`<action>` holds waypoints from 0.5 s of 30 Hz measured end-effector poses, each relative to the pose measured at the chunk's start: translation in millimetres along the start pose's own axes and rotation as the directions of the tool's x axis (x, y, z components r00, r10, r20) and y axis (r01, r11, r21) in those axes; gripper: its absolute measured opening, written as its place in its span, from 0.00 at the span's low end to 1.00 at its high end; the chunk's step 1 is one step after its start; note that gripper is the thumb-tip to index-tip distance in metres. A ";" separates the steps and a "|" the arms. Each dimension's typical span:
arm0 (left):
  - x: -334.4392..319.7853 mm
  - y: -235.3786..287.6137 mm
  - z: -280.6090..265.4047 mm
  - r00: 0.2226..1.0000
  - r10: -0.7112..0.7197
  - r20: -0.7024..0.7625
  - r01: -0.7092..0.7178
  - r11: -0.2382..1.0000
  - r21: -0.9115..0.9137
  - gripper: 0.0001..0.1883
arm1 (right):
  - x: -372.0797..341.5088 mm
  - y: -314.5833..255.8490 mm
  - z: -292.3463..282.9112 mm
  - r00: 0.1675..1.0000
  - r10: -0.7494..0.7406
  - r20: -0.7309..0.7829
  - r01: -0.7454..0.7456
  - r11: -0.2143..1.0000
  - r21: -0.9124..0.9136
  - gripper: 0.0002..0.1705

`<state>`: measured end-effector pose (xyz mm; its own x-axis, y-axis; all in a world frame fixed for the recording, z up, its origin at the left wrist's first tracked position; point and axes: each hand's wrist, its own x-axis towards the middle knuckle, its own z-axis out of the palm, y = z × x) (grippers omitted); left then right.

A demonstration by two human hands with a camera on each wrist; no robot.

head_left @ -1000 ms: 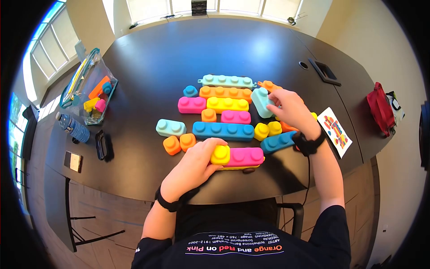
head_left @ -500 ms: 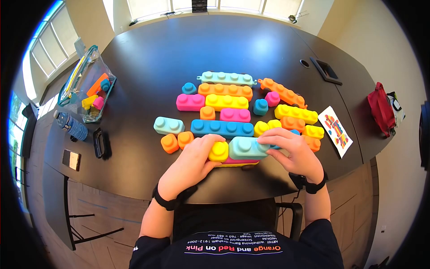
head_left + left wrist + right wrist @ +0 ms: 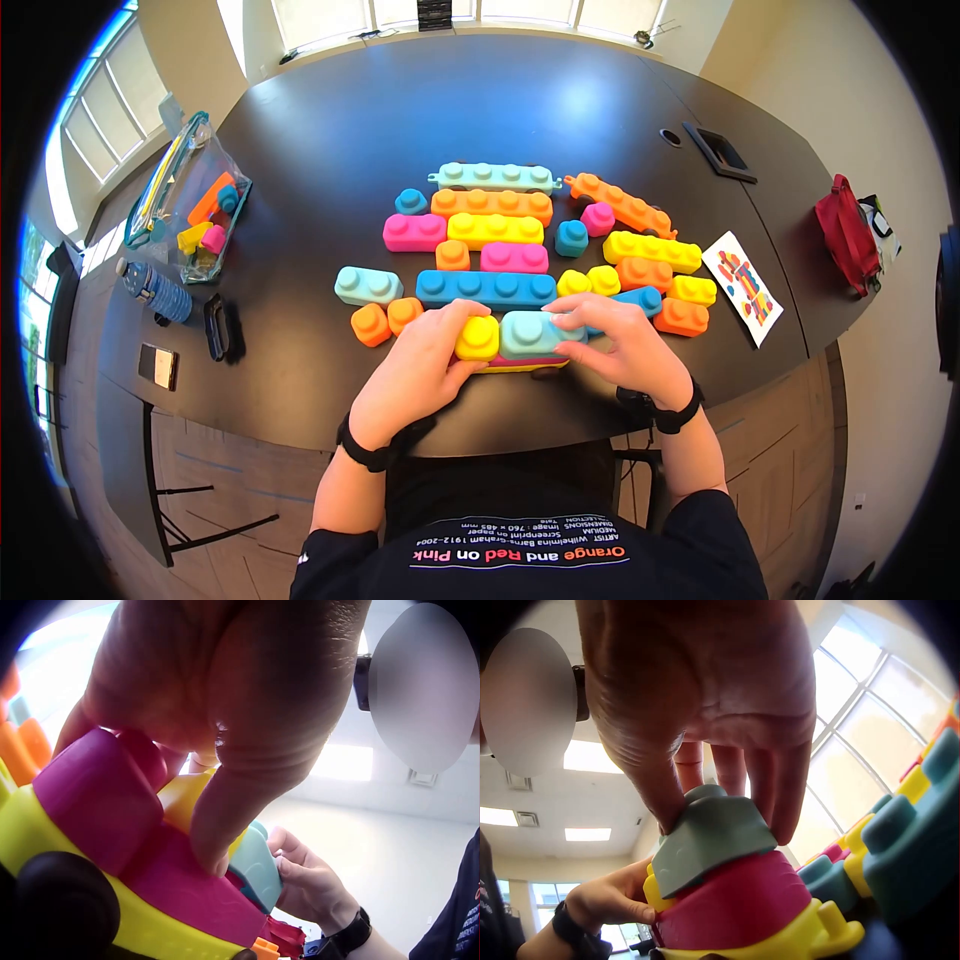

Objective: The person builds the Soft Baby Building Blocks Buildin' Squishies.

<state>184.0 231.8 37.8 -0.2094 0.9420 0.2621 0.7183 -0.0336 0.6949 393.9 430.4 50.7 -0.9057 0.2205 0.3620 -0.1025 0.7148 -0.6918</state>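
Note:
My right hand (image 3: 632,345) pinches a light teal two-stud toy block (image 3: 520,334) between thumb and fingers. The teal block lies on a pink block (image 3: 735,900), slightly tilted in the right wrist view. Beneath the pink is a yellow wheeled base (image 3: 799,937), with a dark wheel (image 3: 67,904) showing in the left wrist view. My left hand (image 3: 422,350) grips a small yellow block (image 3: 477,339) on the same stack, its thumb pressed on the pink side below. A second pink block (image 3: 101,799) sits on the base's left end, under my left palm.
Rows of coloured blocks lie just beyond, including a long blue block (image 3: 487,289). A printed picture card (image 3: 742,288) is at right. On the left stand a clear bag (image 3: 195,200) with blocks inside and a water bottle (image 3: 155,290); a phone (image 3: 158,366) lies nearby.
My right hand has brought the teal block from the right-hand blocks down onto the pink block of the stack. My left hand keeps its grip at the yellow block.

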 end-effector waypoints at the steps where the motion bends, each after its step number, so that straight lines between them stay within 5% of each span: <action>1: 0.3 0.1 0.2 1.000 0.003 -0.006 -0.003 1.000 0.009 0.28 | -0.4 -0.9 0.3 1.000 0.000 -0.001 0.000 1.000 -0.002 0.14; 15: 0.8 -2.1 2.2 0.999 0.032 -0.020 -0.028 0.988 0.151 0.27 | 1.4 -6.0 0.7 0.991 0.125 0.051 -0.125 0.992 -0.010 0.25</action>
<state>183.8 233.4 35.1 -0.1997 0.9337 0.2972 0.8161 -0.0094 0.5779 392.9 425.9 54.9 -0.9312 0.2741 0.2403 0.0154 0.6882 -0.7254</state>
